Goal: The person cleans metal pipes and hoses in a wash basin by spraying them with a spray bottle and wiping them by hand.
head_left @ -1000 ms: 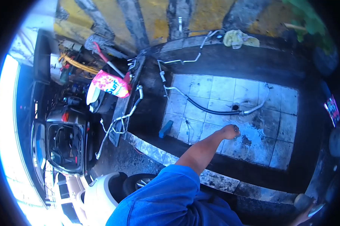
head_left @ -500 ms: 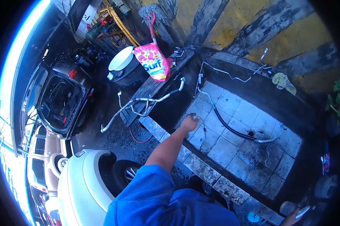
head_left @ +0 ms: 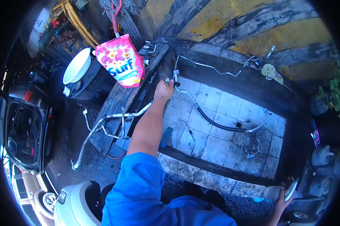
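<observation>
Reaching across the corner of the tiled basin (head_left: 219, 148), the left hand (head_left: 164, 90) curls at the upper end of a branched metal pipe (head_left: 119, 115); whether its grip is closed cannot be told. Pipe lies across the plank tabletop (head_left: 115, 100), nearer the wearer than the pink Surf packet (head_left: 121, 62). Right hand (head_left: 282, 196), near the basin's outer ledge, grips a white-edged round object (head_left: 291, 190); black-hosed line (head_left: 219, 125) rests on the tiles.
</observation>
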### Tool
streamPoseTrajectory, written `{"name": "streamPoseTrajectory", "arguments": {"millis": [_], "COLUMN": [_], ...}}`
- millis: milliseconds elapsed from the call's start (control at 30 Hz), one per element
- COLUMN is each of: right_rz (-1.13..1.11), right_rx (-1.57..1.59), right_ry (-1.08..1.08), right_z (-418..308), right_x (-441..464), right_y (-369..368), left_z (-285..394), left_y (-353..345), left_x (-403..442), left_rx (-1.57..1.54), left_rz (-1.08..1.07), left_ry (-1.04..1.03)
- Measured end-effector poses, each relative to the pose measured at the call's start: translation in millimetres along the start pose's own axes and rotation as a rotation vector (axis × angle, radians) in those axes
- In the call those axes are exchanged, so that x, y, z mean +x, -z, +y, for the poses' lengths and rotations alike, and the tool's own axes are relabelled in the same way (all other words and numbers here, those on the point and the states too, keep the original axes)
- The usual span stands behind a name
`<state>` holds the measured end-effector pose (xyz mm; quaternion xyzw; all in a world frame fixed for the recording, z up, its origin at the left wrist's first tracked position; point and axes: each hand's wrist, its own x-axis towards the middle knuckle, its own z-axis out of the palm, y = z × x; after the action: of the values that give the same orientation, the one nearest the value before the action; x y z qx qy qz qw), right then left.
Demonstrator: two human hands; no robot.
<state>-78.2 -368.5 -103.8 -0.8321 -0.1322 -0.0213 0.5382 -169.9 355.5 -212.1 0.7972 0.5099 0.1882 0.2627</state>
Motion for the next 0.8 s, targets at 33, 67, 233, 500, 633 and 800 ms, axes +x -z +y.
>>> {"name": "streamPoseTrajectory", "arguments": {"millis": [33, 67, 233, 500, 633, 800], "right_rz": [-0.05, -0.063, -0.122, -0.128, -0.136, -0.118], "right_rx": [-0.032, 0.01, 0.007, 0.18, 0.232, 0.244], "right_ry": [-0.027, -0.03, -0.043, 0.039, 0.062, 0.086], "right_z": [-5.8, -12.2, -62.6, -77.3, -65.4, -42.4], "right_x": [-4.1, -6.3, -8.9, 4.9, 13.9, 31.4], "right_y": [-5.8, -18.2, -53.5, -63.2, -41.8, 1.7], "left_z": [12.4, 23.5, 60.9, 155.6, 174.4, 233.3], "left_y": [14.0, 27.8, 117.7, 312.2, 386.0, 472.7], "left_x": [-4.8, -11.3, -39.5, -117.2, -155.2, -242.9], "left_rx": [-0.025, -0.046, -0.051, -0.084, -0.137, -0.078], "left_rz": [0.015, 0.023, 0.034, 0.261, 0.402, 0.495], "left_ry": [-0.013, -0.029, -0.176, -0.299, -0.458, -0.402]}}
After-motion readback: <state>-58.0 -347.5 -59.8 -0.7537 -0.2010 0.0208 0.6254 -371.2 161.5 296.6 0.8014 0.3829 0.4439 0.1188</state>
